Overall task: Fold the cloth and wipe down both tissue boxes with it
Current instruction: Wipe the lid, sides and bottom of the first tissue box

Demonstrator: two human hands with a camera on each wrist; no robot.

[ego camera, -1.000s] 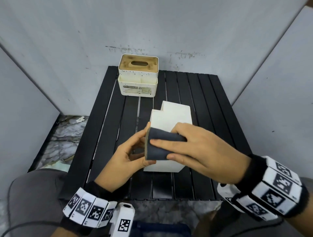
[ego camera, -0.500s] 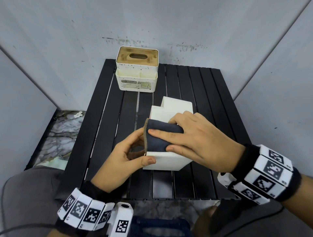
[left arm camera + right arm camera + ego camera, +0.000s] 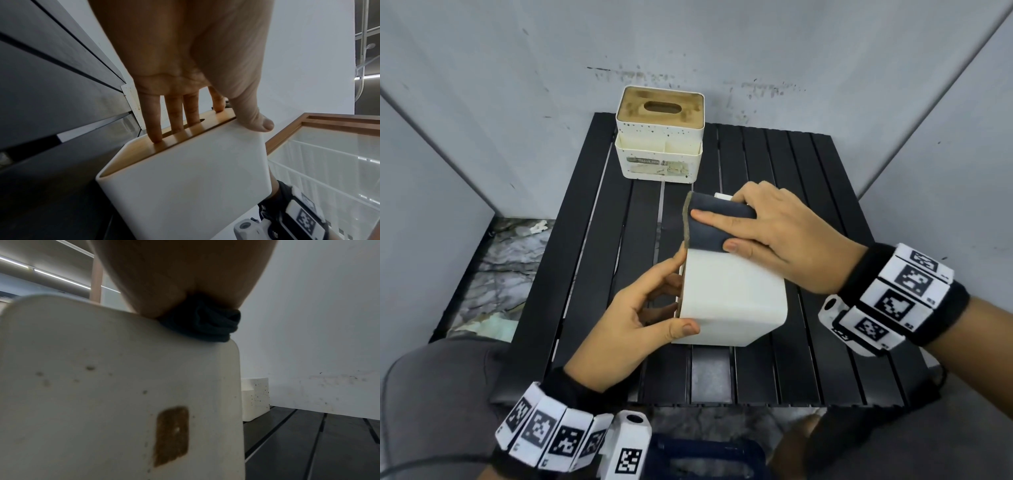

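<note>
Cloth (image 3: pixel 717 222) on the tipped box (image 3: pixel 732 301), table centre: first wipe in hand.
Head: my right hand (image 3: pixel 791 240) clasps the cloth at the box's 12 o'clock end; my left hand (image 3: pixel 633 318) grips its 9 o'clock side. Left wrist: fingers (image 3: pixel 153 123) on the lid (image 3: pixel 216 118). Right wrist: stains (image 3: pixel 171 434) need firm strokes next.

Matt plastic box (image 3: pixel 732 298) w/ wood lid (image 3: pixel 218 119), soft cloth (image 3: pixel 709 222).

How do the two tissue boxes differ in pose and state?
The near tissue box lies on its side; the far tissue box stands upright, lid up. The left hand holds the near one, the right hand presses the cloth on it; the far one is untouched. Both are white, wooden-lidded.
</note>
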